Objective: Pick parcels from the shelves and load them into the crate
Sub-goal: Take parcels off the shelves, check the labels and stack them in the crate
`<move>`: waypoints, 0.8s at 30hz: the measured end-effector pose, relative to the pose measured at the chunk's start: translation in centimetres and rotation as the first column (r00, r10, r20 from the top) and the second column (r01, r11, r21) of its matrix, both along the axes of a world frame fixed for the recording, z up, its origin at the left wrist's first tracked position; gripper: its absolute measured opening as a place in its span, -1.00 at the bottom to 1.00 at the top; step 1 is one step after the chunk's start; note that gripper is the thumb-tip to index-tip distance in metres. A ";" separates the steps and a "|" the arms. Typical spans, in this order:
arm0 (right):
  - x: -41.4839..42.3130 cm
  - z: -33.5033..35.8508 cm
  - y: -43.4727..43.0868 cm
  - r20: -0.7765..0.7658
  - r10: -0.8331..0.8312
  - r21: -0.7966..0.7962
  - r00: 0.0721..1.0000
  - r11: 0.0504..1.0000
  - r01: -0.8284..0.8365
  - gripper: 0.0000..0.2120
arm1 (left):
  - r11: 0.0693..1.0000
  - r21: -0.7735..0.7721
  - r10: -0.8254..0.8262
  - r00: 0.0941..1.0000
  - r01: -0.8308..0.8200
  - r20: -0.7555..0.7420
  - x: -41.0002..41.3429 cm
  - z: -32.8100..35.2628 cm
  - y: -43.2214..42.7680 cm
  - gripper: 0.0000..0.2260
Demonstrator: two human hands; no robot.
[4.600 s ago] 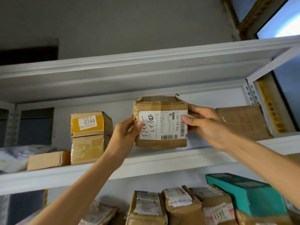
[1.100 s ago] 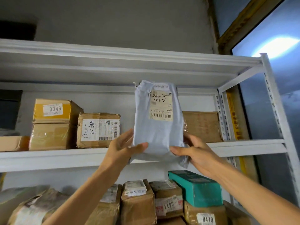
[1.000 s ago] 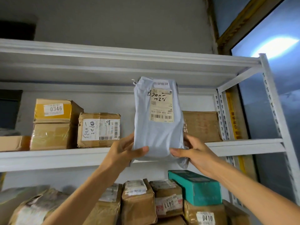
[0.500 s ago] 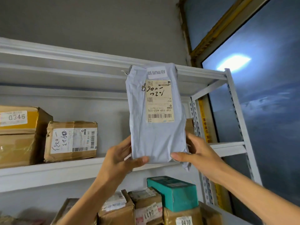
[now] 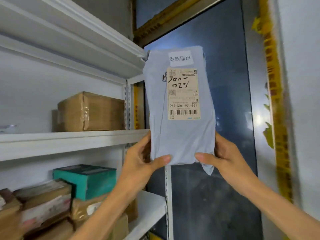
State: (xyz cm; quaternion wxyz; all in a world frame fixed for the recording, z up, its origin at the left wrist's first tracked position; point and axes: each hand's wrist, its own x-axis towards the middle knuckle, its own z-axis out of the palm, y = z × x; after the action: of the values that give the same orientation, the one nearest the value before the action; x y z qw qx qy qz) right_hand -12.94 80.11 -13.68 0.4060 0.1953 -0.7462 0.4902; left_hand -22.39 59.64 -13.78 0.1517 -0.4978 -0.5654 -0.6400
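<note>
1. Left hand [image 5: 138, 163] and right hand [image 5: 228, 158] each grip a bottom corner of one grey bag [image 5: 181, 135], upright between them.
2. Left of left hand: one brown box [image 5: 93, 111] on shelf [image 5: 69, 139].
3. Below-left: one teal box [image 5: 90, 177] on blurred parcels.
4. Dark door [image 5: 228, 84] behind bag.

We see a pale blue-grey parcel [image 5: 181, 139]. It bears a beige label [image 5: 183, 94] printed with a black striped barcode and black handwritten strokes. It also bears a white sticker [image 5: 181, 58] with dark characters. We mark the shelf [image 5: 69, 138] as white, the cardboard box [image 5: 97, 112] as brown with glossy tape, and the second box [image 5: 90, 179] as teal. The panel [image 5: 228, 101] is dark blue, and its frame [image 5: 277, 94] is yellow with darker, blurred markings.
</note>
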 end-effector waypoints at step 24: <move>26.8 -14.0 9.5 0.186 -0.876 -0.142 0.444 0.423 0.895 -0.57 | 0.426 -0.166 -0.827 0.457 0.889 0.327 13.9 -12.3 30.2 -0.37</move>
State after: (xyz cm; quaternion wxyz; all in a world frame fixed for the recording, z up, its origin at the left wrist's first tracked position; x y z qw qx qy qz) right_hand 13.88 89.57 -27.70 0.5902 -0.2930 -0.6940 0.2901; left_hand -8.50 89.83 -26.06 -0.3346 -0.6683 -0.3359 -0.5732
